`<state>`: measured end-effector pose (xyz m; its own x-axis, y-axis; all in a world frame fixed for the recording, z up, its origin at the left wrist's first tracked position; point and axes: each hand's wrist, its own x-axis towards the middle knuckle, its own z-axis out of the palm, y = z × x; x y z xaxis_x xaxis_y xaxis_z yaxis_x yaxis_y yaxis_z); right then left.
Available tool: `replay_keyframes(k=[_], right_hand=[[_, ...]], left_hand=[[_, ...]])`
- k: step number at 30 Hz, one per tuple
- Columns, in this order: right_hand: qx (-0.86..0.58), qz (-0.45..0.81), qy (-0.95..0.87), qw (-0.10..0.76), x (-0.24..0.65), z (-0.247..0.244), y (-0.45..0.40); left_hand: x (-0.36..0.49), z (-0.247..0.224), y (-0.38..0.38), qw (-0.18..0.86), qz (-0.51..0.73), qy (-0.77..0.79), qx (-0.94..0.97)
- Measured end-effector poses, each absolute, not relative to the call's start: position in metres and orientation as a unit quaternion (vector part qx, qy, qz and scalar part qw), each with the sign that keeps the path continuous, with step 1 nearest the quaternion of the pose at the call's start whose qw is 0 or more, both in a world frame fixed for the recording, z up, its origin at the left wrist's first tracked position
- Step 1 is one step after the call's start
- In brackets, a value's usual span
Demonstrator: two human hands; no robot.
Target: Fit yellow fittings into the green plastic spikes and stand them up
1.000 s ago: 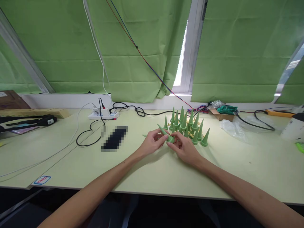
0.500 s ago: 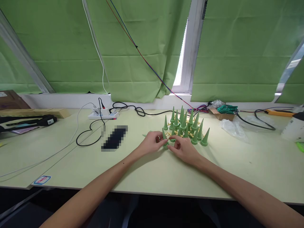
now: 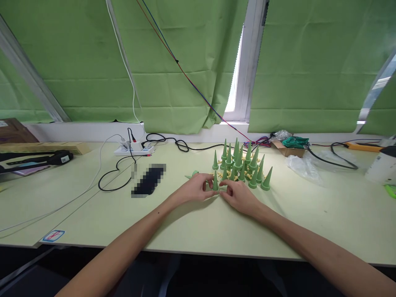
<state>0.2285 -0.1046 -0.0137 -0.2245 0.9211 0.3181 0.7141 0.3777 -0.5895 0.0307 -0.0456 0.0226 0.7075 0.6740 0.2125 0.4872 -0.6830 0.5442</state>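
A small green cone (image 3: 215,181) stands upright on the table between my two hands. My left hand (image 3: 199,187) curls round its left side, with thumb and forefinger at the cone. My right hand (image 3: 238,195) is just to its right, thumb and forefinger bent and slightly apart near the cone's base; whether they touch it is hard to tell. Behind my hands, several upright green cones (image 3: 238,160) stand in a cluster with small yellow pieces (image 3: 232,178) among them. Another green cone (image 3: 195,173) lies behind my left hand, partly hidden.
On the left are a power strip (image 3: 135,149) with cables and a dark pixelated object (image 3: 149,180). A small cardboard box (image 3: 288,150) and clear plastic bag (image 3: 304,168) lie to the right. A white container (image 3: 383,167) stands at the far right.
The cone between my hands now stands lower and nearer the table's front edge. My fingers have spread a little around it, and more of the cone behind my left hand shows.
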Motion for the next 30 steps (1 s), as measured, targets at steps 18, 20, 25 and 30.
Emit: replay_keyframes(k=[18, 20, 25, 30], right_hand=[[-0.539, 0.151, -0.770, 0.306, 0.228, -0.016, -0.105], [-0.539, 0.151, -0.770, 0.306, 0.228, -0.016, -0.105], [-0.539, 0.148, -0.772, 0.303, 0.228, -0.015, -0.104], [-0.542, 0.150, -0.772, 0.297, 0.228, -0.015, -0.104]], left_hand=[[0.051, 0.049, 0.015, 0.086, 0.094, 0.359, 0.925], [0.058, 0.047, 0.020, 0.077, 0.074, 0.366, 0.924], [0.065, 0.045, 0.021, 0.064, 0.029, 0.379, 0.923], [0.069, 0.046, 0.016, 0.047, 0.005, 0.388, 0.921]])
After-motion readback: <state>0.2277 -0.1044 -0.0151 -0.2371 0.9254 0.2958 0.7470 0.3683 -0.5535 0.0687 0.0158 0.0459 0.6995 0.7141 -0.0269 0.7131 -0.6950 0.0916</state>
